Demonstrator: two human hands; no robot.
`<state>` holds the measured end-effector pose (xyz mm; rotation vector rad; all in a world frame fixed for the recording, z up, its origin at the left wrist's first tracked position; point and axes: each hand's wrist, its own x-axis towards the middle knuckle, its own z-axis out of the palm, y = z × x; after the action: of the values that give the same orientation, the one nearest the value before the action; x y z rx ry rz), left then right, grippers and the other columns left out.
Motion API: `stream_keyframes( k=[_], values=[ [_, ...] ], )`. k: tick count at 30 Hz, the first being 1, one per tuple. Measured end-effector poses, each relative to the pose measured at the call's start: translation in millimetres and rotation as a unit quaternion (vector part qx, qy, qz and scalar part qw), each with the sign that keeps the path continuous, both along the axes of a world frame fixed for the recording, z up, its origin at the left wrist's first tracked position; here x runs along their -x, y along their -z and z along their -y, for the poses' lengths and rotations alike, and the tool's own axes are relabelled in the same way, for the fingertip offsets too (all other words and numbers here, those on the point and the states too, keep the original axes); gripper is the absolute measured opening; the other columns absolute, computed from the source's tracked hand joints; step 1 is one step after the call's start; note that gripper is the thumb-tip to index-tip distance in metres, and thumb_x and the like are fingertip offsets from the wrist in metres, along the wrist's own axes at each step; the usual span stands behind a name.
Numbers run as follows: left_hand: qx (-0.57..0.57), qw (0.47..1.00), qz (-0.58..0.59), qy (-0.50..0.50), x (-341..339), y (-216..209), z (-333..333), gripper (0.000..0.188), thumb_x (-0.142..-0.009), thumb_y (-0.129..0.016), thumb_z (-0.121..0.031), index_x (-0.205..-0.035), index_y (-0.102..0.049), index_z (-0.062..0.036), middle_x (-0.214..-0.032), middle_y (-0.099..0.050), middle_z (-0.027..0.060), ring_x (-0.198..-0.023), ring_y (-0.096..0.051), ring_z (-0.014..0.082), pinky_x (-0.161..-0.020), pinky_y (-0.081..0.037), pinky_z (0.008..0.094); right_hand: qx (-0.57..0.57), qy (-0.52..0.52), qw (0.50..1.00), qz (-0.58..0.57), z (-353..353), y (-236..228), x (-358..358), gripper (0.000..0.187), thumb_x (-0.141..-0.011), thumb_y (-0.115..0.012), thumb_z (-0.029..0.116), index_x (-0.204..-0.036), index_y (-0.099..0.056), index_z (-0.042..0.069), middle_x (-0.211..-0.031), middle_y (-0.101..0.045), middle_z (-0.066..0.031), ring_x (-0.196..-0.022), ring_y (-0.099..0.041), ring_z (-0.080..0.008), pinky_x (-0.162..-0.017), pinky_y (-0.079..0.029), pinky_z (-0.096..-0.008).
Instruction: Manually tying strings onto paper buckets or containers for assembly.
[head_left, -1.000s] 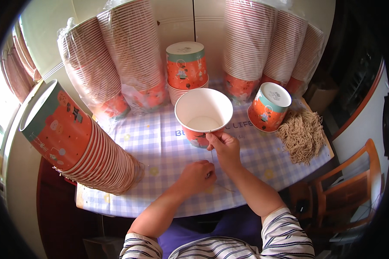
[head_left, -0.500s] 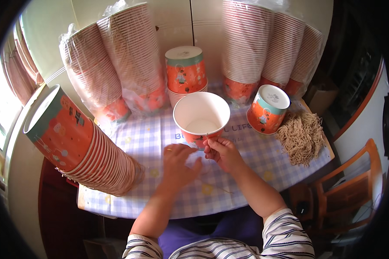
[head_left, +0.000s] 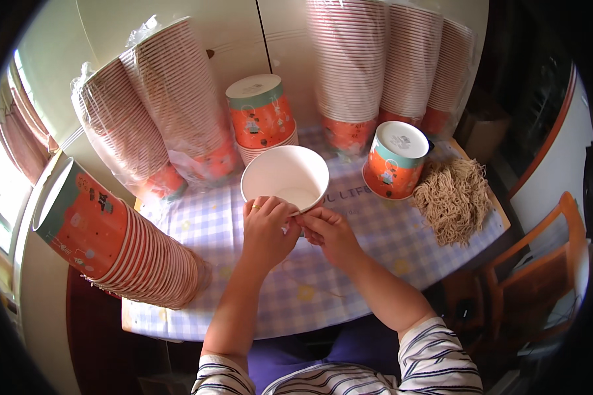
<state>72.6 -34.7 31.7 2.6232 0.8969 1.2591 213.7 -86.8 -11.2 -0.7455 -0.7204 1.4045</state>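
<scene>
Near the middle of the frame, its white mouth open toward me, is the paper tub (head_left: 284,172) I am working on. My left hand (head_left: 269,230) has its fingers close together and bent over the near rim; the fingers of my right hand (head_left: 333,234) pinch at that same edge, just beside them. Whether a strand is caught there too, I cannot tell. I judge the step in hand to be close fingertip work on the rim, and the next move calls for a steady left hold and light right fingertips, so the paper edge doesn't buckle.

Over the worktop (head_left: 131,315) lies a checked cloth (head_left: 389,227). Toward the right are an upturned tub (head_left: 392,168) and a tangle of beige cord (head_left: 452,203). At the left, a tall nested stack (head_left: 148,253) looks tilted. Behind my tub is a short stack (head_left: 260,118), with plastic-wrapped stacks at upper left (head_left: 178,99) and upper right (head_left: 349,79).
</scene>
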Motion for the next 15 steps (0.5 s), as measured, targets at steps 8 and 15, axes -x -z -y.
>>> stream_keyframes(
  k=[8, 15],
  values=[
    [-0.012, 1.000, 0.011, 0.003, 3.2, 1.2, -2.3, 0.015, -0.067, -0.065, -0.008, -0.082, -0.064, -0.0108, -0.082, -0.060, 0.0017, -0.087, -0.055, 0.0234, -0.081, -0.037, 0.0376, -0.031, 0.053, 0.981, 0.185, 2.7, -3.4, 3.3, 0.015, -0.086, -0.060, 0.016, -0.083, -0.065, 0.003, -0.073, -0.063, 0.0000, -0.064, -0.051, -0.0057, -0.058, -0.041, -0.0205],
    [-0.005, 1.000, 0.028, 0.010, 2.5, -4.9, 0.5, 0.034, -0.069, -0.068, -0.009, -0.102, -0.060, -0.0107, -0.089, -0.064, 0.0020, -0.090, -0.058, 0.0228, -0.087, -0.037, 0.0393, -0.010, 0.061, 0.982, 0.178, 1.1, -0.6, 2.5, 0.014, -0.083, -0.059, 0.014, -0.084, -0.065, 0.001, -0.074, -0.063, -0.0020, -0.065, -0.052, -0.0071, -0.060, -0.043, -0.0226]
  ],
)
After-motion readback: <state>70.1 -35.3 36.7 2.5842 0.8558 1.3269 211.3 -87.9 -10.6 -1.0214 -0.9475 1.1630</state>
